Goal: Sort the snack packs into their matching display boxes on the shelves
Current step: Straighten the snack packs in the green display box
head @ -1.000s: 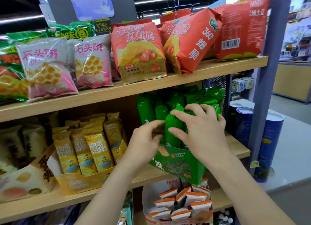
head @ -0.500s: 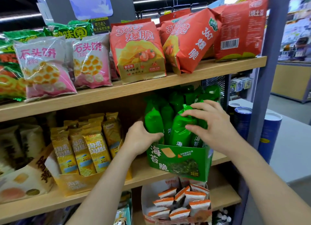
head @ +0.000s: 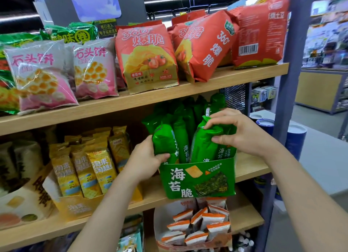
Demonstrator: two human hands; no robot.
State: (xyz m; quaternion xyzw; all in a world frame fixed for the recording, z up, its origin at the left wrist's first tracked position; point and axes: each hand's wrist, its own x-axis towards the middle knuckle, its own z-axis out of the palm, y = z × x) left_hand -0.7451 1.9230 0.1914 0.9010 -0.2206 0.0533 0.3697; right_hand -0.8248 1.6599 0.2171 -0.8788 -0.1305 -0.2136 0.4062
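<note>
My right grip (head: 243, 133) pinches the crimped top of a tall green foil seaweed-crisp pack (head: 204, 142), thumb in front and fingers over its upper edge. My left grip (head: 148, 157) curls round a second green foil pack (head: 163, 140) at the front left corner. Both packs stand upright, long axis vertical, inside the green cardboard display box (head: 197, 178), which overhangs the middle wooden shelf (head: 250, 167). The right one sits directly under my right grip, so I judge the next move is straight down.

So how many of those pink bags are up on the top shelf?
2. One pink bag stands at the left of the top shelf; a second pink bag is just right of it. More may be hidden behind.
</note>
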